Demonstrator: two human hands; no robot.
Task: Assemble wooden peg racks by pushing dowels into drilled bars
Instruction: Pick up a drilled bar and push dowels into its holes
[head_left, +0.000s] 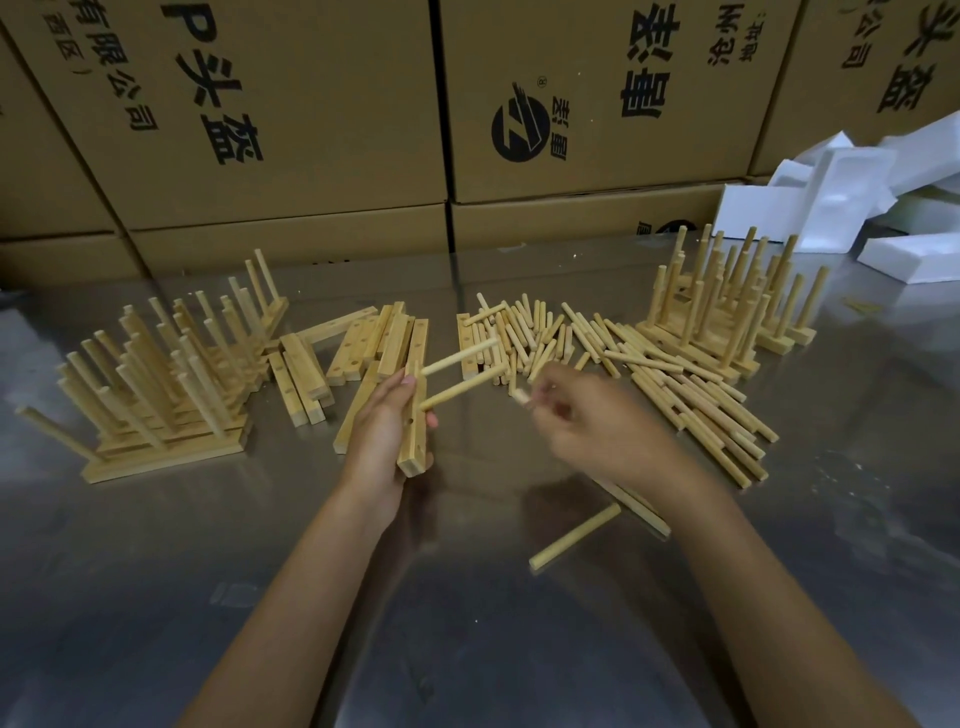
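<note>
**Third dowel at the bar**

Mid-frame: left hand (384, 431) wrapped round bar (415, 415), two pegs (460, 376) already seated. Just right: right hand (582, 415) pinching dowel (521, 397), blurred. Behind, loose dowels (649, 374); finished racks (156, 374) far left.

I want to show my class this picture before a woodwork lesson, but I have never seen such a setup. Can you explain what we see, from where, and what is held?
One picture, taken by a camera on the person's head, looking down at their two bare hands over a shiny metal table. No machine is involved.

The left hand grips a drilled wooden bar with two pegs already pushed in. The right hand pinches another peg, near the bar but not yet in a hole.

On the table lie loose bars, a heap of loose pegs, and finished racks stacked at the left and at the right. Cardboard boxes and white foam pieces stand behind.
</note>
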